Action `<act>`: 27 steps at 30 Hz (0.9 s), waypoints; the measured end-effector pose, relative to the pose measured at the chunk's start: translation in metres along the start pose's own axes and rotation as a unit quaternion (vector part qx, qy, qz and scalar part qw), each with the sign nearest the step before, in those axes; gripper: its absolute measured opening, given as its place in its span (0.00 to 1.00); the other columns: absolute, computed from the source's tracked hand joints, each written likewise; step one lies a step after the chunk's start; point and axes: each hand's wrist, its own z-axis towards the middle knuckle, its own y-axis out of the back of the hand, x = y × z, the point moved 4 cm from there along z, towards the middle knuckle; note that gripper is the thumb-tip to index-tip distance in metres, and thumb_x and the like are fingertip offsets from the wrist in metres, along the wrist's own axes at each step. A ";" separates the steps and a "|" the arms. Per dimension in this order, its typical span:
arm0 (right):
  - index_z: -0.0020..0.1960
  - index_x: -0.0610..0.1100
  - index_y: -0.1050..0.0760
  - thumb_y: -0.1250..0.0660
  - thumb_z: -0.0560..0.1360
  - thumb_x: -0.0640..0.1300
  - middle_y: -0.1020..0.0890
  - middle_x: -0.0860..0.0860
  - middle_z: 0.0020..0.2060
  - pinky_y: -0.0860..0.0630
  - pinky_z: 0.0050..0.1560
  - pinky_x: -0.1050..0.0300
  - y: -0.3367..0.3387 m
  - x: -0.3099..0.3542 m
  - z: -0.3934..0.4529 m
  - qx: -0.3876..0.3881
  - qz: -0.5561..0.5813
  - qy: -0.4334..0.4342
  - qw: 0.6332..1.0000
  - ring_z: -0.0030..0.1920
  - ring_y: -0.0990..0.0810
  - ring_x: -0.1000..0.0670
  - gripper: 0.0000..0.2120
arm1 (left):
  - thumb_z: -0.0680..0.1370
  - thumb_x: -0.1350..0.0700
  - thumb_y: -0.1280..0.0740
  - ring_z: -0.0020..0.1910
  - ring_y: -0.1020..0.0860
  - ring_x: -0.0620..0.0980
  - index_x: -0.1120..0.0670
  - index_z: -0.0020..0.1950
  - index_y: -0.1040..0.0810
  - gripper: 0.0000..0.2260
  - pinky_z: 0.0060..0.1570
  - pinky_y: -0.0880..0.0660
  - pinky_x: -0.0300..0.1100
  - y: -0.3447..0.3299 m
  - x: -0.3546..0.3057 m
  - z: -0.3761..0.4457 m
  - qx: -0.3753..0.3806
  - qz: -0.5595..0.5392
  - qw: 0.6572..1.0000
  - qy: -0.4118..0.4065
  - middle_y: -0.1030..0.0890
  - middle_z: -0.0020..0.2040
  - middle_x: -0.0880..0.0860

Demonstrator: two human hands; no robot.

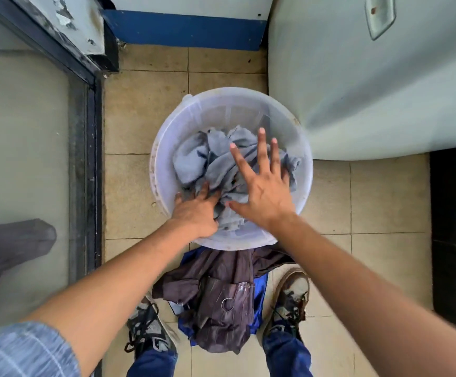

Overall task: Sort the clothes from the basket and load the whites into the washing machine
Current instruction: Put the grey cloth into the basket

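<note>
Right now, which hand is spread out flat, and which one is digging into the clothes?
The right hand is spread flat above the grey clothes in the basket. The left hand is the digger: its fingertips are buried in the cloth.

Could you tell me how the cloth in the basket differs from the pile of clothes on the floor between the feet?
The grey cloth is pale and lies inside the round white basket; the floor pile is dark brown over bright blue and lies on the tiles. The left hand digs into the grey cloth and the right hand spreads open above it; nothing touches the floor pile. Both are crumpled, unfolded laundry.
</note>
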 end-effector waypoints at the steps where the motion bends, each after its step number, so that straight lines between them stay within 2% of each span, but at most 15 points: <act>1: 0.83 0.63 0.65 0.25 0.68 0.70 0.74 0.44 0.80 0.42 0.76 0.23 -0.001 -0.009 0.017 0.025 -0.023 0.002 0.999 0.82 0.69 0.34 0.60 | 0.81 0.42 0.36 0.84 0.53 0.63 0.44 0.85 0.54 0.38 0.80 0.52 0.64 -0.007 -0.002 0.000 0.001 0.019 1.000 0.014 0.57 0.86 0.53; 4: 0.82 0.64 0.69 0.25 0.61 0.76 0.78 0.44 0.78 0.44 0.73 0.18 -0.017 -0.024 0.055 0.099 -0.064 -0.018 0.993 0.81 0.70 0.32 0.68 | 0.82 0.41 0.40 0.84 0.54 0.63 0.50 0.86 0.55 0.37 0.79 0.63 0.65 -0.023 -0.013 0.000 -0.025 0.054 0.998 0.032 0.55 0.86 0.57; 6: 0.81 0.65 0.71 0.24 0.61 0.76 0.79 0.45 0.78 0.41 0.71 0.19 -0.038 -0.026 0.065 0.152 -0.079 -0.024 0.985 0.81 0.67 0.31 0.69 | 0.82 0.41 0.42 0.84 0.51 0.63 0.53 0.86 0.52 0.37 0.78 0.64 0.67 -0.024 -0.022 -0.006 -0.046 0.060 0.996 0.038 0.51 0.85 0.60; 8: 0.81 0.65 0.70 0.24 0.66 0.71 0.78 0.46 0.79 0.36 0.71 0.20 -0.064 -0.031 0.066 0.199 -0.084 -0.037 0.976 0.82 0.64 0.31 0.65 | 0.81 0.41 0.40 0.82 0.43 0.62 0.54 0.82 0.38 0.32 0.78 0.63 0.68 -0.018 -0.029 -0.016 -0.100 0.052 0.993 0.031 0.36 0.82 0.59; 10: 0.82 0.63 0.67 0.24 0.71 0.66 0.77 0.45 0.79 0.36 0.72 0.22 -0.087 -0.039 0.068 0.224 -0.079 -0.068 0.969 0.82 0.62 0.30 0.60 | 0.80 0.42 0.38 0.79 0.35 0.58 0.52 0.73 0.24 0.24 0.78 0.60 0.68 -0.011 -0.034 -0.032 -0.187 0.015 0.982 -0.004 0.25 0.74 0.55; 12: 0.83 0.63 0.66 0.26 0.73 0.66 0.77 0.44 0.78 0.37 0.72 0.23 -0.101 -0.037 0.070 0.226 -0.090 -0.099 0.965 0.82 0.60 0.29 0.56 | 0.79 0.43 0.36 0.71 0.25 0.53 0.50 0.64 0.19 0.18 0.79 0.48 0.64 -0.010 -0.033 -0.053 -0.311 -0.072 0.946 -0.058 0.19 0.65 0.49; 14: 0.83 0.63 0.66 0.27 0.75 0.64 0.78 0.43 0.78 0.38 0.71 0.21 -0.108 -0.025 0.073 0.232 -0.102 -0.118 0.960 0.81 0.61 0.28 0.54 | 0.79 0.48 0.33 0.56 0.20 0.49 0.50 0.53 0.17 0.09 0.66 0.31 0.54 -0.020 -0.025 -0.076 -0.420 -0.185 0.880 -0.125 0.17 0.52 0.45; 16: 0.84 0.61 0.66 0.27 0.76 0.61 0.77 0.42 0.78 0.40 0.72 0.20 -0.104 -0.012 0.071 0.244 -0.090 -0.131 0.957 0.81 0.62 0.27 0.54 | 0.79 0.55 0.29 0.47 0.22 0.49 0.53 0.45 0.18 0.04 0.53 0.27 0.50 -0.044 -0.011 -0.094 -0.462 -0.259 0.832 -0.167 0.20 0.44 0.46; 18: 0.84 0.59 0.65 0.27 0.76 0.57 0.76 0.42 0.79 0.39 0.72 0.21 -0.091 -0.003 0.063 0.255 -0.068 -0.142 0.954 0.82 0.61 0.28 0.54 | 0.77 0.58 0.27 0.48 0.23 0.50 0.56 0.42 0.17 0.04 0.52 0.26 0.48 -0.076 -0.002 -0.105 -0.464 -0.264 0.824 -0.188 0.20 0.43 0.49; 20: 0.84 0.57 0.65 0.25 0.75 0.58 0.73 0.41 0.81 0.34 0.72 0.24 -0.073 0.005 0.051 0.265 -0.048 -0.150 0.951 0.82 0.57 0.29 0.56 | 0.75 0.58 0.26 0.51 0.23 0.53 0.57 0.43 0.16 0.03 0.54 0.26 0.47 -0.106 0.004 -0.112 -0.460 -0.240 0.829 -0.209 0.20 0.46 0.52; 23: 0.86 0.54 0.55 0.25 0.71 0.64 0.63 0.39 0.83 0.28 0.71 0.32 -0.059 0.019 0.025 0.293 -0.081 -0.128 0.944 0.80 0.38 0.31 0.55 | 0.76 0.56 0.28 0.48 0.23 0.50 0.55 0.44 0.18 0.03 0.50 0.26 0.49 -0.149 0.008 -0.111 -0.404 -0.243 0.857 -0.208 0.23 0.46 0.48; 25: 0.85 0.53 0.50 0.29 0.73 0.68 0.55 0.41 0.85 0.32 0.75 0.32 -0.066 0.032 0.013 0.302 -0.077 -0.085 0.947 0.81 0.40 0.33 0.50 | 0.75 0.53 0.27 0.46 0.23 0.49 0.52 0.44 0.19 0.04 0.47 0.24 0.52 -0.175 0.011 -0.102 -0.349 -0.233 0.898 -0.129 0.23 0.45 0.45; 27: 0.85 0.51 0.52 0.33 0.77 0.68 0.54 0.42 0.85 0.38 0.78 0.30 -0.080 0.033 0.011 0.309 -0.071 -0.055 0.947 0.83 0.47 0.34 0.47 | 0.74 0.43 0.26 0.52 0.21 0.51 0.50 0.53 0.17 0.13 0.53 0.22 0.53 -0.200 0.011 -0.086 -0.224 -0.212 0.951 0.001 0.21 0.50 0.46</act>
